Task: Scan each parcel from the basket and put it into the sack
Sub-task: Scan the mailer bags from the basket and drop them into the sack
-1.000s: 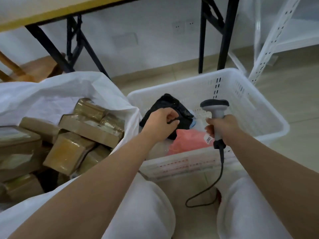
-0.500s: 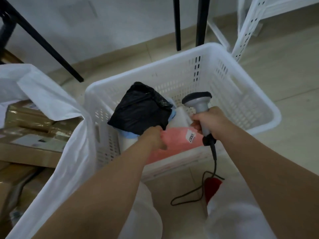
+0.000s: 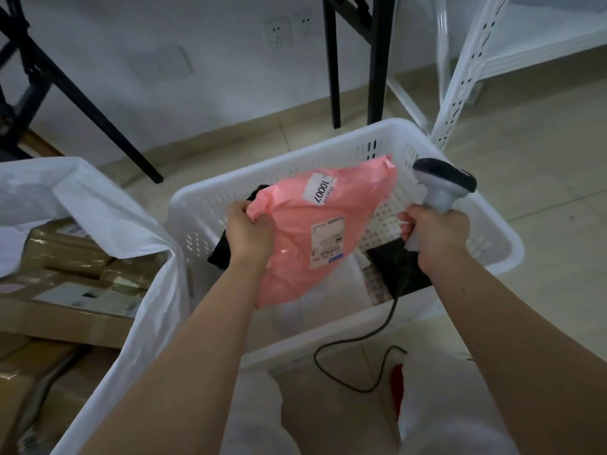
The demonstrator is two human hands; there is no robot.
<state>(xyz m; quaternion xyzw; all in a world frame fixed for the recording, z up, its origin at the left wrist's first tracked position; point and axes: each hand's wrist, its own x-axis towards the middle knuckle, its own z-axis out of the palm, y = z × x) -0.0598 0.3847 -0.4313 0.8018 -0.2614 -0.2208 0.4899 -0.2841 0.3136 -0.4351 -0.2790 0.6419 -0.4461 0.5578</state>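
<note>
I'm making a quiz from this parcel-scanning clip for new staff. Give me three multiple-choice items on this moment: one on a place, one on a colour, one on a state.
1. Where does the white sack stand relative to the white basket?
A. on its left
B. on its right
C. inside it

2. What colour is the parcel in the left hand?
A. black
B. pink
C. blue

3. What is the right hand doing?
A. hanging empty
B. pressing on the basket rim
C. gripping the barcode scanner

Answers:
1 A, the sack, with brown boxes inside, sits at the picture's left.
2 B, the pink mailer bag is lifted above the basket.
3 C, fingers wrap the scanner's handle.
</note>
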